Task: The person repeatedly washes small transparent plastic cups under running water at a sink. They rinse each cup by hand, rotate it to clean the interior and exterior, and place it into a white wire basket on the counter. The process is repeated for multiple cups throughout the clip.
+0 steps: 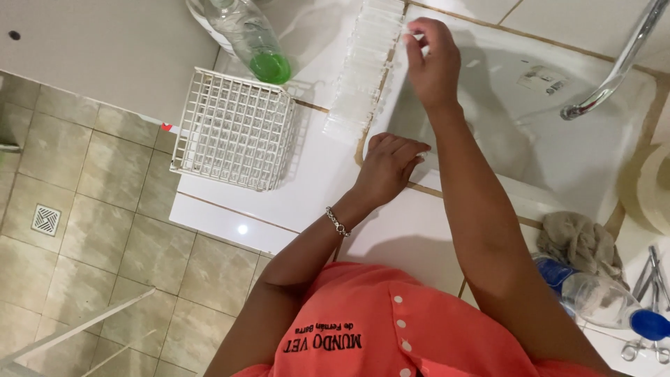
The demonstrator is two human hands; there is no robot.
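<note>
A long clear plastic rack of small tubes (363,70) lies along the left rim of a white sink (544,132). My right hand (433,59) reaches over the sink and pinches something small at the rack's far end; what it holds is too small to tell. My left hand (391,164) rests with curled fingers on the sink's edge by the rack's near end, a bracelet on its wrist.
A white wire basket (234,129) stands on the counter at left, a clear bottle with green liquid (255,42) behind it. A metal tap (618,63) hangs over the sink. At right lie a rag (579,241), a blue-capped bottle (600,300) and metal instruments (652,279).
</note>
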